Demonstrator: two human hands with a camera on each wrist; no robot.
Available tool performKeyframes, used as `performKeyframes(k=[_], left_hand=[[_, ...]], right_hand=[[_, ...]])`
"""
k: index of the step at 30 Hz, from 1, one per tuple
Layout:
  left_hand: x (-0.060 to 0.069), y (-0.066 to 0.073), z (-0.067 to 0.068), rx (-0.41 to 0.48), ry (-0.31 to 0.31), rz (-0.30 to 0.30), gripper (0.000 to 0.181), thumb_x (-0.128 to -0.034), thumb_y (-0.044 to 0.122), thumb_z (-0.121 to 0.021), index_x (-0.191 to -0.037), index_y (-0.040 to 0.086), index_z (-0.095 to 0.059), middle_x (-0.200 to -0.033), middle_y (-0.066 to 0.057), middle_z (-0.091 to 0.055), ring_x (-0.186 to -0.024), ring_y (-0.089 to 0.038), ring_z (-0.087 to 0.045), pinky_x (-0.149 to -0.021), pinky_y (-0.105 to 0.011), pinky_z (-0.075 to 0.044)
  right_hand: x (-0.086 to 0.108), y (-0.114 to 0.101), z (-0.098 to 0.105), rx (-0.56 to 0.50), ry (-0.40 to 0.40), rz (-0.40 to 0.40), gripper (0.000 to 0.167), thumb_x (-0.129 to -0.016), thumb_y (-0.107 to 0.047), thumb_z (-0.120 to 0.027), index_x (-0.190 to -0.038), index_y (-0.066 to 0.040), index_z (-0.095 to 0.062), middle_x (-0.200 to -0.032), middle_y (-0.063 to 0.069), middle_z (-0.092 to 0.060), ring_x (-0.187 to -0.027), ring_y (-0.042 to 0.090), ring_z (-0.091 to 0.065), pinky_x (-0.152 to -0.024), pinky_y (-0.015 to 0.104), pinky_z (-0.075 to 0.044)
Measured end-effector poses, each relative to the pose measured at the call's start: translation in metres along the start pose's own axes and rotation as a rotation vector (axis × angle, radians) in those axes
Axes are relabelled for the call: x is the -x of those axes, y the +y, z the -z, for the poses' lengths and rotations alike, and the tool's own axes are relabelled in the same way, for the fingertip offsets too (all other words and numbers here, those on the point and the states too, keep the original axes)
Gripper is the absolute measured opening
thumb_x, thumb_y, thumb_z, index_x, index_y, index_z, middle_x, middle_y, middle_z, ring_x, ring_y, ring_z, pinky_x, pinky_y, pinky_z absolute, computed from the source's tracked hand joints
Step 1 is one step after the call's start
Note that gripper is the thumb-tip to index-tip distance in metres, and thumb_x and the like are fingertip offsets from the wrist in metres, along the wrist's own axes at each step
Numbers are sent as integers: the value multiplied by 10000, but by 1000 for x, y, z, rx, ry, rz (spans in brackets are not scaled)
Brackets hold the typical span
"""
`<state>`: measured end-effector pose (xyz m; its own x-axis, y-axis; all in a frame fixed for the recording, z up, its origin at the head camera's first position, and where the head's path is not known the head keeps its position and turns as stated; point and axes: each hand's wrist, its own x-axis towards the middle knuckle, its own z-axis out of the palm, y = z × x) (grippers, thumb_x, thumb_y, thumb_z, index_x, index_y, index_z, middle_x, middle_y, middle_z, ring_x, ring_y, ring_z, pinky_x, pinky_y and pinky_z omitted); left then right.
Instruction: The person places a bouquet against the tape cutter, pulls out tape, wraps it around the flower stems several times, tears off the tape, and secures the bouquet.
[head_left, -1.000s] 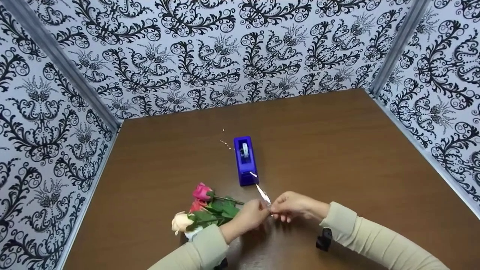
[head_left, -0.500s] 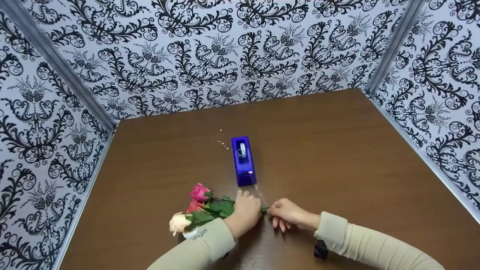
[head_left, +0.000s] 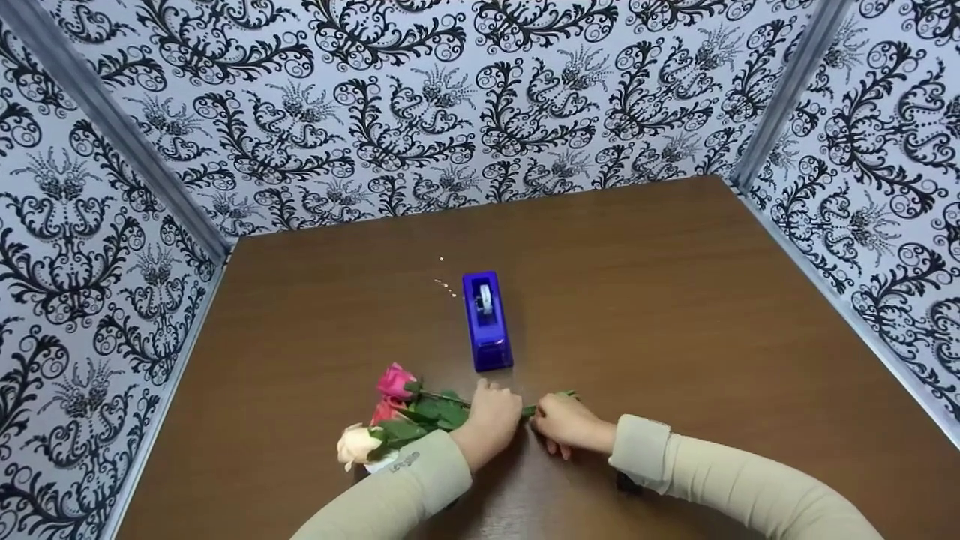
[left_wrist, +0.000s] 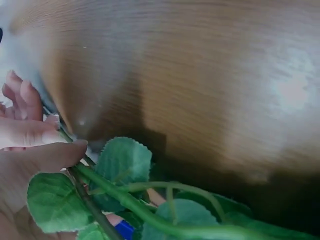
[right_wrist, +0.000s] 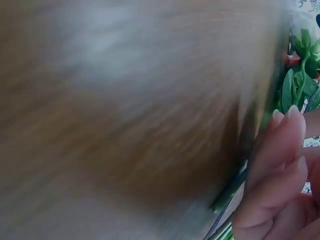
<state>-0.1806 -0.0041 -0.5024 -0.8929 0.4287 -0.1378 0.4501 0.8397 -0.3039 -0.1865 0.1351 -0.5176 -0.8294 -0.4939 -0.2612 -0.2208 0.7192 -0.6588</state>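
A bunch of artificial roses lies low on the table: a pink rose (head_left: 397, 381), a red rose (head_left: 387, 411) and a cream rose (head_left: 357, 444), with green leaves (head_left: 442, 411). My left hand (head_left: 491, 420) grips their stems below the leaves; in the left wrist view the green stems (left_wrist: 145, 212) run out past its thumb. Close beside it, my right hand (head_left: 574, 424) pinches the stems further down, their cut ends (head_left: 572, 394) showing beyond the knuckles. Clear tape around the stems cannot be made out under the fingers.
A blue tape dispenser (head_left: 486, 352) with a roll of tape (head_left: 486, 298) stands just beyond the hands. Small bright specks (head_left: 445, 286) lie left of it on the brown table (head_left: 637, 285). Patterned panels (head_left: 450, 112) close off the back and sides.
The shiny strip of tape between hands and dispenser is out of sight. My left hand has turned over the stems; my right hand has gone from the strip to the stem ends.
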Motion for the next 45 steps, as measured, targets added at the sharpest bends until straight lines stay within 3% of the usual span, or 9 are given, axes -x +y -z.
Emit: performKeyframes(k=[9,16,24,28,33,36,39,42,45], left_hand=[[-7,-9,-8,29,98,-109,105,-811,150,-612,-722,168,-664,-714,43,-647,-683,-114,-604,-702,-260,-440],[-7,-13,-8,111,81,-128,107,-815,140,-610,-723,157,-662,-739,7,-662,-700,-149,-629,-623,-267,-495],[-7,-18,-7,269,68,-153,88,-756,148,-663,-675,139,-634,-717,-43,-660,-680,-221,-641,-572,-313,-506],[-7,-20,-7,262,82,-149,114,-747,155,-662,-658,91,-633,-697,-58,-647,-658,-226,-633,-555,-317,-503],[-5,-24,-4,265,93,-150,125,-725,162,-685,-676,73,-612,-680,-69,-636,-631,-225,-626,-526,-319,-494],[0,-29,3,294,55,-169,147,-746,173,-689,-686,75,-598,-689,-72,-631,-654,-223,-627,-547,-318,-496],[6,-35,12,296,61,-211,166,-761,189,-695,-664,90,-603,-683,-57,-635,-659,-215,-630,-551,-312,-496],[13,-39,20,196,169,-272,148,-730,186,-703,-636,117,-612,-651,-18,-632,-617,-182,-620,-536,-285,-484],[17,-42,24,31,258,-321,128,-707,190,-696,-608,153,-623,-615,31,-620,-575,-129,-594,-559,-242,-452]], right_hand=[[-6,-9,-6,360,139,18,307,-849,-136,-564,-551,-111,-494,-460,10,-480,-425,176,-483,-468,400,-463],[-8,-18,-9,564,202,25,215,-798,-126,-604,-612,-46,-530,-636,126,-586,-583,312,-590,-492,474,-480],[-5,-5,-20,982,452,296,261,-702,-130,-669,-519,-125,-483,-480,6,-497,-407,154,-500,-340,305,-405],[-11,6,-18,1073,618,468,290,-621,-225,-711,-509,-149,-455,-473,-17,-448,-386,134,-445,-315,285,-347],[-17,18,-14,1160,744,582,291,-695,-353,-631,-655,-103,-486,-638,32,-434,-539,184,-430,-469,289,-347],[-16,21,-8,1143,716,656,336,-714,-409,-595,-667,-95,-485,-642,36,-449,-556,200,-434,-526,315,-334],[-11,21,-3,1023,639,731,316,-707,-368,-634,-634,-110,-467,-561,-6,-463,-468,159,-442,-462,292,-344],[-8,16,3,800,494,716,281,-735,-259,-654,-629,-117,-436,-496,-44,-428,-391,105,-394,-360,273,-304],[-7,10,10,482,274,605,236,-795,-171,-611,-641,-107,-445,-507,-69,-397,-421,47,-347,-375,230,-302]])
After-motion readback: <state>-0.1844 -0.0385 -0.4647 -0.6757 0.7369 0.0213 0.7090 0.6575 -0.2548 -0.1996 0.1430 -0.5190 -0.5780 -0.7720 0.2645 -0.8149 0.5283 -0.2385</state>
